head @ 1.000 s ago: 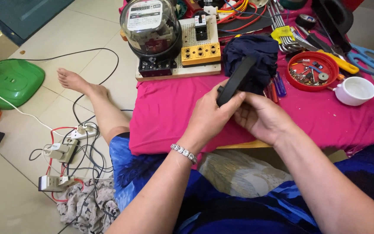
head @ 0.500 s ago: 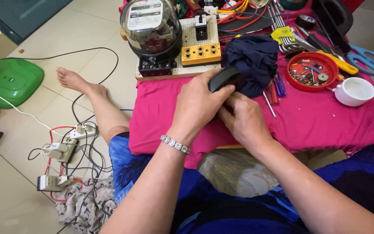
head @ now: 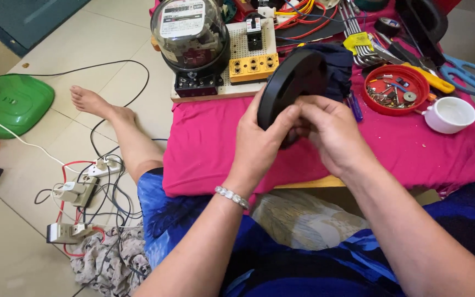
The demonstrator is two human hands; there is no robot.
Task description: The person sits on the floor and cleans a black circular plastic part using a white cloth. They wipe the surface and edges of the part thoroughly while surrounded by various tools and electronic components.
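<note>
Nearest to me are my knees in blue patterned cloth, and just beyond them the near edge of the low table draped in a bright pink cloth [head: 210,148]. Above that edge I hold a round, flat black plastic disc [head: 290,82], tilted up on its rim so its smooth, matte face turns left and slightly toward me. My left hand [head: 262,140], a beaded bracelet at its wrist, grips the disc's lower left rim with thumb and fingers closed on it. My right hand [head: 331,132] is curled around the lower right part from behind, fingers clenched against it; what lies under those fingers is hidden.

Right behind the disc sits a bundle of dark navy fabric [head: 339,69], partly covered by it. To the right on the cloth are a shallow red round tray of small screws and parts [head: 397,91] and, nearer, a small white ceramic cup [head: 451,114]. Farther right lie blue-handled scissors [head: 468,74]. Far left on the table stands a glass-domed electricity meter on a black base [head: 191,41], beside a white perforated board carrying a yellow socket block [head: 254,66].

On the tiled floor to the left, my bare foot [head: 92,102] lies among black and white cables and white power strips [head: 75,192], with a green plastic object [head: 9,104] farther left.
</note>
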